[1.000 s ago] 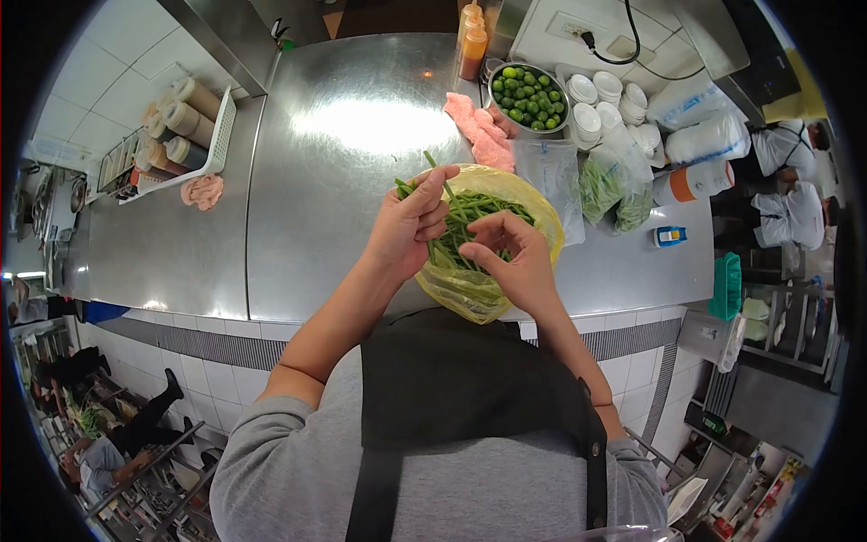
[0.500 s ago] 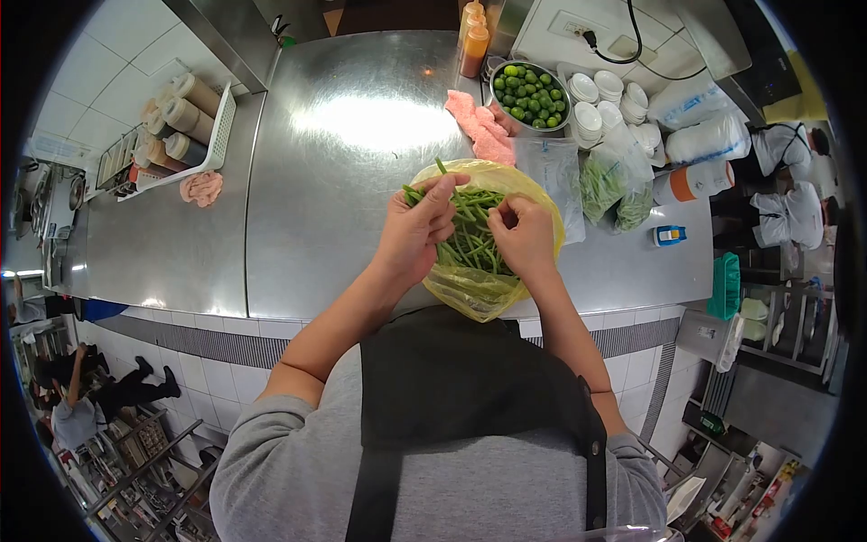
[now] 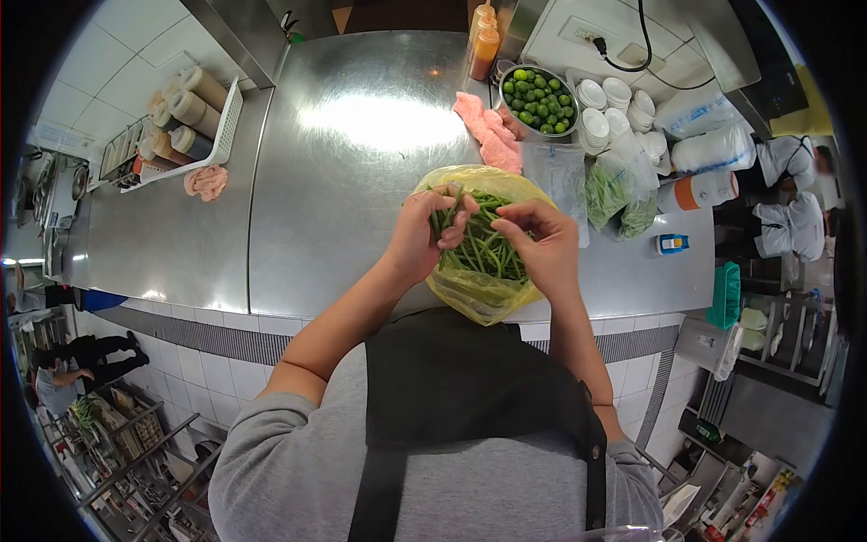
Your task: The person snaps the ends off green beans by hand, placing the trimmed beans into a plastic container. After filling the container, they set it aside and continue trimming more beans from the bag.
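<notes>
A yellow plastic bag [image 3: 483, 304] lies open on the steel counter, full of thin green beans [image 3: 489, 251]. My left hand [image 3: 423, 233] is closed round a few green beans [image 3: 444, 217] over the bag's left side. Its fingers curl toward me and cover part of them. Above the right side of the bag, my right hand [image 3: 545, 242] has its thumb and forefinger slightly apart, close to the beans. I see nothing clearly held between those fingertips.
Beyond the bag are a pink cloth [image 3: 489, 134], a bowl of green limes [image 3: 539, 101] and sauce bottles [image 3: 485, 52]. To the right are bagged greens [image 3: 607, 191] and stacked white lids [image 3: 593, 128]. A white basket of bottles [image 3: 226, 126] stands left. People work at both sides.
My right hand has moved slightly right, and its fingertips have parted. My left hand has turned, its fingers now curled round the beans, which point more upright.
</notes>
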